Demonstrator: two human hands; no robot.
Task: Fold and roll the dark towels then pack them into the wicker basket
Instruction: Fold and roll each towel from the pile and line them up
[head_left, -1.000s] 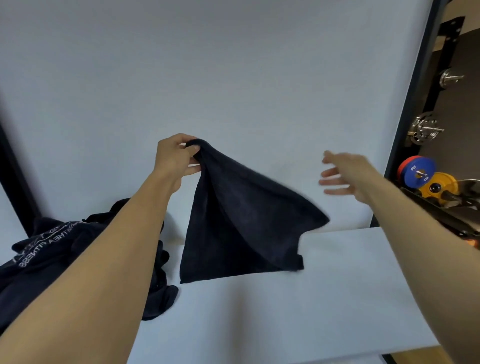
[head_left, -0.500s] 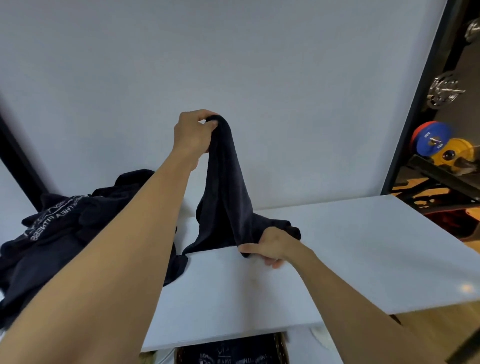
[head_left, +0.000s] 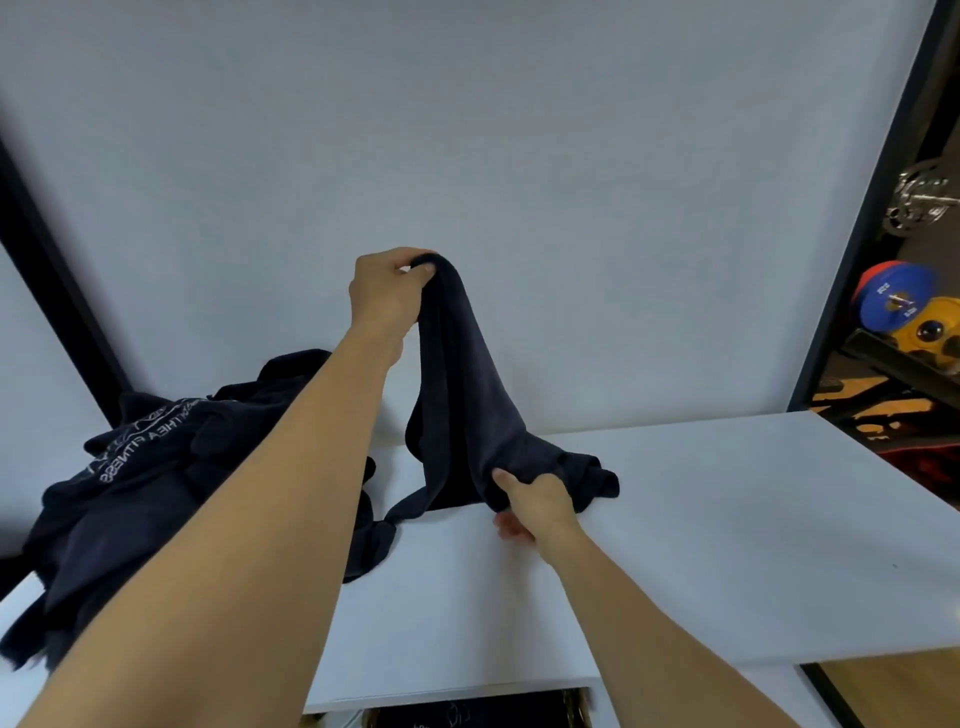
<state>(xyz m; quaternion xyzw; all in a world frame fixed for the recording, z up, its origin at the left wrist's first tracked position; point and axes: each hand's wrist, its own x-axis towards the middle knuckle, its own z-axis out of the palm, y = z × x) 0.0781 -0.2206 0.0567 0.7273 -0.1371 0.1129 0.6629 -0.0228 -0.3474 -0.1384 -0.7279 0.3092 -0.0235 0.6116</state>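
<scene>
**Dark towel held up between two hands**

While the left hand pinches one end of a dark towel high above the white table, the cloth hangs down in a narrow drape in the head view. Its lower end bunches on the tabletop, where the right hand has closed thumb and fingers around it. Both hands are clamped on the same towel, well apart from each other. To the left lies a heap of dark towels, one showing pale lettering, partly hidden behind the left forearm. Below the table's near edge, a wicker basket peeks out with dark cloth inside. Colourful weight plates sit on a rack at far right.
</scene>
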